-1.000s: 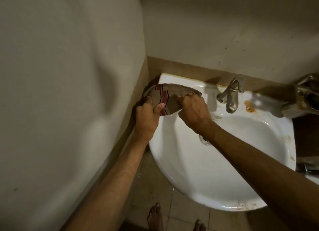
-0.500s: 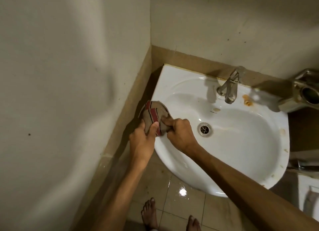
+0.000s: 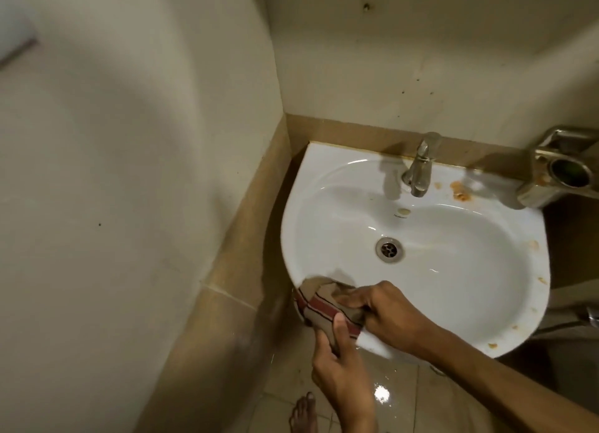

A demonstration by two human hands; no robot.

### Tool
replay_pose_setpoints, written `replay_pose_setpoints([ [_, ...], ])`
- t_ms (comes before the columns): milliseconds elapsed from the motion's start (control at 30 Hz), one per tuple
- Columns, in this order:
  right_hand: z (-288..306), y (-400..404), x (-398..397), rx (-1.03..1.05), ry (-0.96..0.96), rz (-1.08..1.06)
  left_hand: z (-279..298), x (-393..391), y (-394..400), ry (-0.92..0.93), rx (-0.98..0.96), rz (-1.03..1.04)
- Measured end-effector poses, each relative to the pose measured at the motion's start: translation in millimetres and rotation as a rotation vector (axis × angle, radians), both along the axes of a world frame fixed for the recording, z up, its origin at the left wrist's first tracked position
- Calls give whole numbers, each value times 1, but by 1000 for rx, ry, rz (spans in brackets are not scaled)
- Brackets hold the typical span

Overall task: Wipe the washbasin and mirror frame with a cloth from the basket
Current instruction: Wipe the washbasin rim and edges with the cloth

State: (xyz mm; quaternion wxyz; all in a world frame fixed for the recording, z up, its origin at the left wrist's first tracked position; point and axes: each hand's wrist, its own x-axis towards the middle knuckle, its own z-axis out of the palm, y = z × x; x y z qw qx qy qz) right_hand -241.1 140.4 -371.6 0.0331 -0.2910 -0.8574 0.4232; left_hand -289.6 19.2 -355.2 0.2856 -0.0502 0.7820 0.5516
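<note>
Head camera view, looking down into a bathroom corner. Two speakers describe it.

**Q:** Where is the cloth, and who has it?

**A:** A brown cloth with red and dark stripes is bunched over the near-left rim of the white washbasin. Both bare hands have it. The right hand reaches in from the lower right, fingers curled over the cloth and pressing it onto the rim. The left hand comes up from below, its thumb laid across the cloth and its fingers wrapped under it on the outside of the basin, though those fingers are mostly hidden.

**Q:** How much of the job looks finished?

**A:** Judging from this moment, it is early to midway through the basin. The bowl around the drain looks fairly clean and shiny. But orange-brown stains sit on the back ledge to the right of the tap, and smaller spots dot the right and near-right rim.

**Q:** And the mirror frame?

**A:** No mirror is in view, so I cannot tell whether it has been wiped. No basket is in view either.

**Q:** Anything else nearby?

**A:** A metal holder is on the wall at the right, and a bare foot stands on wet floor tiles.
</note>
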Motion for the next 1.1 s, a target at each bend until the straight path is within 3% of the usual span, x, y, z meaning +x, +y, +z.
replay_pose_setpoints([
  [167,0,12,41,17,-119,70,9,46,0,-66,6,88],
  [367,20,28,74,32,-208,201,2,81,-7,-153,5,36],
  [500,50,46,104,-18,-257,296,-6,79,-18,-212,8,-16],
  [600,68,50,128,-18,-225,254,4,69,3,-238,99,14],
  [800,105,89,151,173,-145,-76,62,56,73,187,72,-377],
  [900,115,111,157,362,-142,-226,84,62,121,540,43,-644],
  [1000,110,125,159,560,-290,-329,88,67,173,843,9,-992],
  [1100,90,134,159,600,-521,-274,76,66,224,1076,-259,-1313],
])
